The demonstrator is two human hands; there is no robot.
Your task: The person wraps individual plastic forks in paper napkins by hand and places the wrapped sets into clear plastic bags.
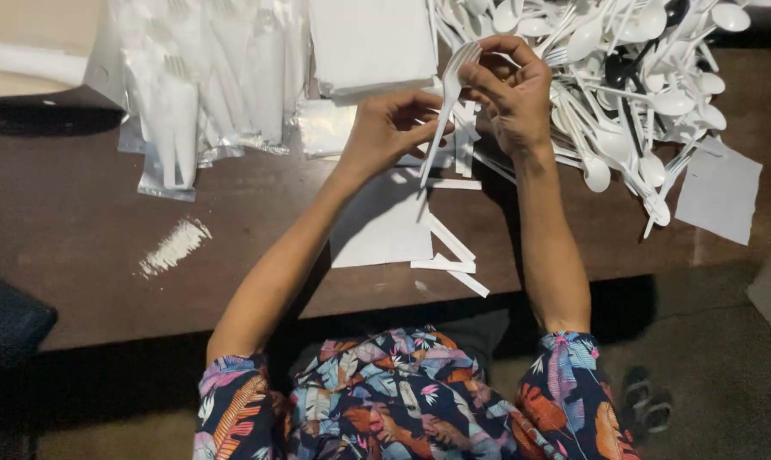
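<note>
My left hand (pixel 389 126) and my right hand (pixel 511 92) meet above the dark brown table (pixel 79 238). Together they hold a white plastic fork (pixel 447 94), tines up, its handle slanting down to the left. The left hand grips the fork's lower handle; the right hand pinches it near the tines. Just below the hands lie a white napkin (pixel 384 223) and a few narrow white paper strips (pixel 449 255). A large heap of white plastic spoons and forks (pixel 632 81) is right beside my right hand.
Clear plastic packets with white cutlery inside (pixel 202 77) are piled at the back left. A stack of white napkins (pixel 370 41) sits at the back centre, and a single napkin (pixel 719 192) lies at the right. A white smear (pixel 174 245) marks the table.
</note>
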